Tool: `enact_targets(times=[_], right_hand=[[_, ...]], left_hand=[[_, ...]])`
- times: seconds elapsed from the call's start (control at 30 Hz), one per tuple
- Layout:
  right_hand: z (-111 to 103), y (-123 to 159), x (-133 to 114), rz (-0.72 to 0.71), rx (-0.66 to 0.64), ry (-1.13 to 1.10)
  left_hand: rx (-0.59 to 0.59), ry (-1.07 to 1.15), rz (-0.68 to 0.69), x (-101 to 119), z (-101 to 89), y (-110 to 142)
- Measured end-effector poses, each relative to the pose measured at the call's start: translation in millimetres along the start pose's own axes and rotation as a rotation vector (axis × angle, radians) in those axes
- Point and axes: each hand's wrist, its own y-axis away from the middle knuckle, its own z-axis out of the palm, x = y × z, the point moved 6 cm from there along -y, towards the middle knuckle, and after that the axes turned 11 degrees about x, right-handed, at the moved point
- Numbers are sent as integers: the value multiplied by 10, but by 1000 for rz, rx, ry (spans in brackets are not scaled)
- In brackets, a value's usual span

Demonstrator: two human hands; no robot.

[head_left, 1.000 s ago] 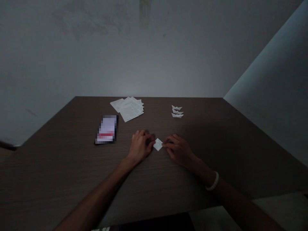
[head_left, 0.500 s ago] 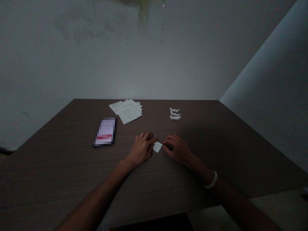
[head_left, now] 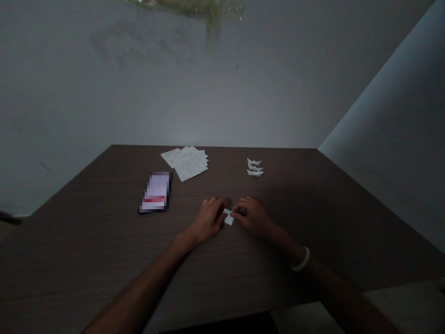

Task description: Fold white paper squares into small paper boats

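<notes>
A small folded piece of white paper [head_left: 228,220] lies at the middle of the dark wooden table [head_left: 215,273], between my two hands. My left hand [head_left: 209,218] grips its left side with thumb and fingers. From the right, my right hand [head_left: 253,215] pinches the paper's upper right edge between thumb and forefinger. The fingertips hide part of the folds. Beyond my right hand, three small folded paper boats [head_left: 255,173] sit in a close row.
A fanned stack of printed paper sheets [head_left: 189,164] rests at the back left. Nearer on the left lies a phone [head_left: 155,191] with a blurred screen. Behind the table rises a stained grey wall [head_left: 222,102].
My right hand has moved left onto the paper, and the two hands are closer together. The paper has turned slightly. The whole view has shifted a little.
</notes>
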Motion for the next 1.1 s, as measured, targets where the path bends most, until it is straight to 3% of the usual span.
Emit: enact_targets(times=[0.2, 0.4, 0.73, 0.93, 1.1], right_hand=[[-169, -28, -35, -28, 175, -36], [-190, 8, -128, -208, 188, -23], [-179, 83, -148, -417, 167, 163], [-98, 147, -82, -384, 73, 199], [-101, 156, -57, -323, 17, 157]], left_hand=[[156, 57, 83, 20, -96, -15], [225, 25, 263, 130, -189, -3], [66, -161, 454, 169, -118, 57], [-95, -165, 410, 146, -22, 35], [-107, -56, 335, 166, -38, 13]])
